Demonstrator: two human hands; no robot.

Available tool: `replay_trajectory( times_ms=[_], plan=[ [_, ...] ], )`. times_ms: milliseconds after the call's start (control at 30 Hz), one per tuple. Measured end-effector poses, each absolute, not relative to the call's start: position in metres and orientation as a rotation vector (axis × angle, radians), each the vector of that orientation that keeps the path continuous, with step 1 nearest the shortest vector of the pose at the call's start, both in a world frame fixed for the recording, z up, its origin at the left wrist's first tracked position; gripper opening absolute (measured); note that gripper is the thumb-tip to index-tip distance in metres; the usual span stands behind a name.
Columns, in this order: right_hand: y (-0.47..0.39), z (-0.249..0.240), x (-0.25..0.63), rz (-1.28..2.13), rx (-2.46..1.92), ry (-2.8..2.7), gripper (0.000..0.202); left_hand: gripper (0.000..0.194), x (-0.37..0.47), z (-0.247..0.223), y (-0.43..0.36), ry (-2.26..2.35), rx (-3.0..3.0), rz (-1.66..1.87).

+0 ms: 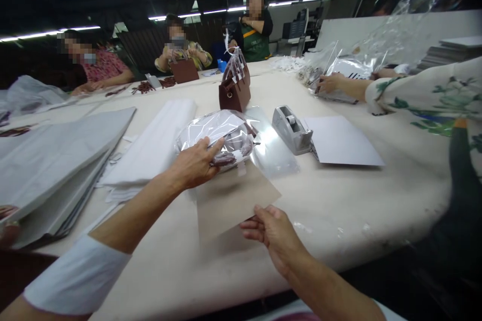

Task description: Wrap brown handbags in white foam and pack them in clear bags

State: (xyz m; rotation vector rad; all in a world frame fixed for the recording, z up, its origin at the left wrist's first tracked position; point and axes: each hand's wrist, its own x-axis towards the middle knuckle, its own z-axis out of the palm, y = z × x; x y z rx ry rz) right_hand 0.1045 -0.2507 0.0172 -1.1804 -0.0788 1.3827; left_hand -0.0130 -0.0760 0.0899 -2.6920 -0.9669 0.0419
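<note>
My left hand (196, 163) presses down on a bundle wrapped in clear plastic (222, 128), its fingers and thumb on the near side. White paper and dark brown parts show through the wrapping. From under the bundle a flat, light brown sheet (233, 200) reaches toward me, with a small pale piece of tape near its upper edge. The near right edge of this sheet is pinched between the thumb and fingers of my right hand (269, 228). Behind the bundle stands a brown handbag (235, 90), its handles wrapped in white and clear material.
A grey tape dispenser (291, 128) sits right of the bundle, beside white sheets (344, 140). Left are folded white material (150, 140) and large grey-white sheets (64, 145). A co-worker's hand (333, 84) handles plastic bags at right; several people work across the table.
</note>
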Motion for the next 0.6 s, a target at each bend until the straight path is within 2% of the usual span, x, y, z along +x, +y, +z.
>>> replay_trajectory(
  times_ms=[200, 433, 600],
  plan=[
    [-0.230, 0.003, 0.101, 1.297, -1.166, -0.018, 0.016, 0.056, -0.013, 0.091, -0.077, -0.949, -2.702, 0.052],
    [-0.156, -0.018, 0.102, 1.328, -1.229, -0.115, 0.015, 0.055, -0.014, 0.091, -0.073, -0.965, -2.703, 0.047],
    [-0.115, -0.028, 0.114, 1.305, -1.398, -0.231, 0.025, 0.055, -0.014, 0.092, -0.069, -0.983, -2.710, 0.057]
  ],
)
